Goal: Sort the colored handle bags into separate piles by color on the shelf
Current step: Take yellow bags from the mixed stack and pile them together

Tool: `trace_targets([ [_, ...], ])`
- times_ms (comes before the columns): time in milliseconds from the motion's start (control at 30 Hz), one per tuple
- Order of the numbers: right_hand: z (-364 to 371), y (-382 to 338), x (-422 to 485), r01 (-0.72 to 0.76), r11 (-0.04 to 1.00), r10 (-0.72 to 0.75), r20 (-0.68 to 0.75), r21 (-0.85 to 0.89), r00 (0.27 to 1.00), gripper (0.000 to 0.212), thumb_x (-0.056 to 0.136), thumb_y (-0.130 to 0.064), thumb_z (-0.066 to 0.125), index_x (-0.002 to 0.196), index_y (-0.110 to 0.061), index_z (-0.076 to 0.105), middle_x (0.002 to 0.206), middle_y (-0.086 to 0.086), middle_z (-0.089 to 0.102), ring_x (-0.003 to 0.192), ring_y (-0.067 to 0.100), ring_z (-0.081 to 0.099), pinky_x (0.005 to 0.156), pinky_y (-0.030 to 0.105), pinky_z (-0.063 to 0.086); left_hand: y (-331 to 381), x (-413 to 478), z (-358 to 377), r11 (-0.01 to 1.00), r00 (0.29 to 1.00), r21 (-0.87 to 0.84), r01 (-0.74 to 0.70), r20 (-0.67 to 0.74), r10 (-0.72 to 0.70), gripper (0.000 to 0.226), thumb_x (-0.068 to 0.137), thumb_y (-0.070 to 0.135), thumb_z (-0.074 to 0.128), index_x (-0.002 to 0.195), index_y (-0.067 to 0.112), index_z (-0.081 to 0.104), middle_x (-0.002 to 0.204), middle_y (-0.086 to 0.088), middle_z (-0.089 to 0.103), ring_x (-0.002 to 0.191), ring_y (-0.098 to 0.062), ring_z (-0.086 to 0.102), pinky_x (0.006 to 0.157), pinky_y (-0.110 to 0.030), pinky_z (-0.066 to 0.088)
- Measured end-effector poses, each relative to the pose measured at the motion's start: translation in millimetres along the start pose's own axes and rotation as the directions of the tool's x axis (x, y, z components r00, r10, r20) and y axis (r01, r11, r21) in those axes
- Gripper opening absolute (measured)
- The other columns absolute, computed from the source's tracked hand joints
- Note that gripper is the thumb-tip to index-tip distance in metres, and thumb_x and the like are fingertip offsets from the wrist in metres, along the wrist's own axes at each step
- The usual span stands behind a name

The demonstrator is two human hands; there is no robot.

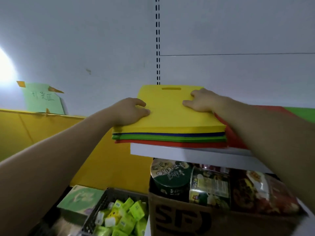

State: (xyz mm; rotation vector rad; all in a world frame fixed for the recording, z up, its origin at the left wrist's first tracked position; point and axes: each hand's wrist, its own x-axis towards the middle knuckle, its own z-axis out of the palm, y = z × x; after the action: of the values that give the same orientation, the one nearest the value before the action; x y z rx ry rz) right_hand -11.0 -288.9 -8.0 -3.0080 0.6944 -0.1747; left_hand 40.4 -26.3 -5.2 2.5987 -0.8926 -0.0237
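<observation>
White back panel with a slotted upright fills the upper half of what I see, and a strong glare sits at 9 o'clock. On the left, a green paper note with handwriting is taped on the panel, above a yellow board.

From 8 o'clock my left hand reaches up to the left edge of the stack of bags. Its fingers are bent and lie on top of the yellow bags, the palm is against the side of the stack. I cannot tell if the thumb goes under any layer.

This stack lies in the centre, on the white shelf, and hangs a little over its front edge. It has layers: yellow on top with a cut-out handle at the far end, then a thin blue layer, then green bags, then red bags at the bottom.

My right hand comes from 4 o'clock and rests flat on the right side of the top yellow bag, fingers spread a little, gripping nothing that I can see. Beside this forearm, at 3 o'clock, more red and a green sheet lie on the shelf.

Below the shelf, from left to right: a green box, a dark basket with small green packets, and a cardboard box with instant noodle cups and snack packs.
</observation>
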Motion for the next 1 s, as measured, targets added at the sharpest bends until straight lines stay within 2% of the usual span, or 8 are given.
trace_targets([
  [133, -7.7, -1.5, 4.1, -0.081, 0.997, 0.082, -0.075, 0.011, 0.994, 0.081, 0.089, -0.067, 0.036, 0.148, -0.013, 0.027, 0.149, 0.017, 0.03, 0.133, 0.036, 0.035, 0.104, 0.041, 0.035, -6.0, 6.9, 4.2, 1.0, 0.994, -0.015, -0.012, 0.105, 0.013, 0.059, 0.093, 0.057, 0.04, 0.145, 0.029, 0.035, 0.154, 0.0, 0.027, 0.14, -0.022, 0.026, 0.112, -0.034, 0.02],
  [233, -5.5, -2.4, 4.2, -0.146, 0.989, 0.145, -0.057, -0.009, 0.988, 0.084, 0.088, -0.068, 0.039, 0.147, -0.009, 0.026, 0.147, 0.018, 0.035, 0.13, 0.036, 0.039, 0.1, 0.04, 0.037, -7.8, 5.9, 8.2, 0.999, 0.993, -0.038, -0.011, 0.116, 0.015, 0.061, 0.094, 0.056, 0.037, 0.147, 0.028, 0.03, 0.155, 0.001, 0.024, 0.142, -0.022, 0.023, 0.113, -0.034, 0.017],
  [300, 0.6, -2.4, 3.0, -0.143, 0.989, 0.142, -0.062, -0.025, 0.988, 0.08, 0.089, -0.066, 0.039, 0.143, -0.007, 0.033, 0.143, 0.017, 0.042, 0.126, 0.035, 0.044, 0.094, 0.039, 0.04, -6.8, 5.3, 9.4, 0.999, 0.994, -0.037, -0.016, 0.112, 0.02, 0.06, 0.095, 0.055, 0.036, 0.147, 0.028, 0.029, 0.156, 0.001, 0.023, 0.142, -0.021, 0.023, 0.113, -0.033, 0.017],
  [433, 6.1, -5.6, 0.5, -0.126, 0.983, 0.094, -0.224, -0.133, 0.97, 0.071, 0.088, -0.068, 0.038, 0.126, -0.01, 0.052, 0.125, 0.015, 0.055, 0.111, 0.034, 0.053, 0.075, 0.037, 0.039, -6.3, 5.6, 10.3, 1.0, 0.995, -0.004, -0.019, 0.098, 0.02, 0.059, 0.095, 0.055, 0.034, 0.147, 0.028, 0.03, 0.155, -0.001, 0.025, 0.141, -0.023, 0.024, 0.111, -0.033, 0.018],
  [600, 2.0, -6.2, -1.9, -0.136, 0.976, 0.082, -0.296, -0.168, 0.952, 0.052, 0.09, -0.057, 0.044, 0.12, -0.015, 0.056, 0.115, 0.014, 0.053, 0.105, 0.034, 0.051, 0.076, 0.038, 0.035, -2.0, 4.1, 8.9, 1.0, 0.996, 0.024, -0.017, 0.09, 0.015, 0.058, 0.095, 0.054, 0.036, 0.146, 0.027, 0.032, 0.155, -0.002, 0.026, 0.14, -0.024, 0.025, 0.111, -0.034, 0.019],
  [700, -1.4, -4.5, -2.2, -0.1, 0.989, 0.059, -0.322, -0.11, 0.945, 0.036, 0.095, -0.043, 0.043, 0.115, -0.016, 0.058, 0.109, 0.011, 0.057, 0.099, 0.032, 0.053, 0.075, 0.036, 0.035, 0.9, 4.4, 6.6, 0.998, 0.997, 0.053, -0.019, 0.081, 0.015, 0.058, 0.094, 0.054, 0.038, 0.145, 0.026, 0.035, 0.154, -0.002, 0.028, 0.14, -0.024, 0.027, 0.111, -0.034, 0.021],
  [900, -12.9, -3.3, -9.9, 0.104, 0.991, -0.045, -0.507, 0.089, 0.861, 0.034, 0.101, -0.036, 0.035, 0.118, -0.01, 0.05, 0.102, 0.017, 0.06, 0.088, 0.033, 0.053, 0.067, 0.033, 0.034, 3.0, 4.0, 5.3, 0.998, 0.997, 0.054, -0.011, 0.072, 0.007, 0.06, 0.093, 0.055, 0.04, 0.144, 0.023, 0.037, 0.152, -0.003, 0.032, 0.138, -0.023, 0.029, 0.111, -0.035, 0.023],
  [1000, -16.7, -6.8, -10.5, 0.086, 0.881, 0.146, -0.44, 0.466, 0.886, 0.043, 0.096, -0.038, 0.048, 0.131, -0.014, 0.041, 0.118, 0.014, 0.054, 0.101, 0.031, 0.053, 0.074, 0.03, 0.036, 3.0, 3.4, 5.7, 0.999, 0.998, 0.046, 0.001, 0.06, -0.004, 0.061, 0.093, 0.056, 0.041, 0.144, 0.022, 0.038, 0.152, -0.004, 0.032, 0.138, -0.024, 0.03, 0.11, -0.035, 0.023],
])
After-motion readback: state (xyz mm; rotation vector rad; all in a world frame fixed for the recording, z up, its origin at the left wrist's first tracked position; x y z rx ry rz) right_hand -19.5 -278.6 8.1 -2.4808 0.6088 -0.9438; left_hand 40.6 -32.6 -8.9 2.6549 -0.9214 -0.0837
